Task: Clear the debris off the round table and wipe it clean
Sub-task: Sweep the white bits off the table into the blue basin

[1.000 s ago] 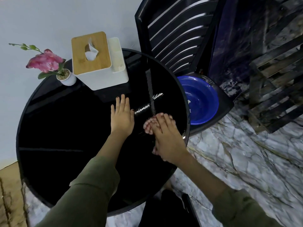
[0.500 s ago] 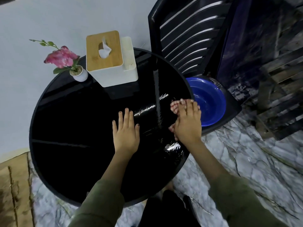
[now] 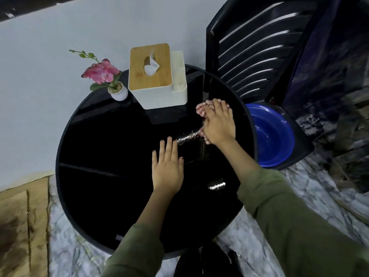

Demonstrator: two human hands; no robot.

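The round black glossy table fills the middle of the head view. My right hand lies flat, fingers straight, pressing a red-and-white checked cloth onto the table's far right part, close to the tissue box. The cloth shows only at my fingertips and beside my palm. My left hand rests flat on the table's centre with its fingers spread, holding nothing. Wet streaks glint on the surface between the two hands.
A white tissue box with a wooden lid and a small white pot with a pink flower stand at the table's far edge. A blue basin sits on a black slatted chair to the right. Marble floor surrounds the table.
My right hand has slid the cloth from the table's near right edge towards the far side, beside the tissue box. My left hand has stayed flat near the centre.
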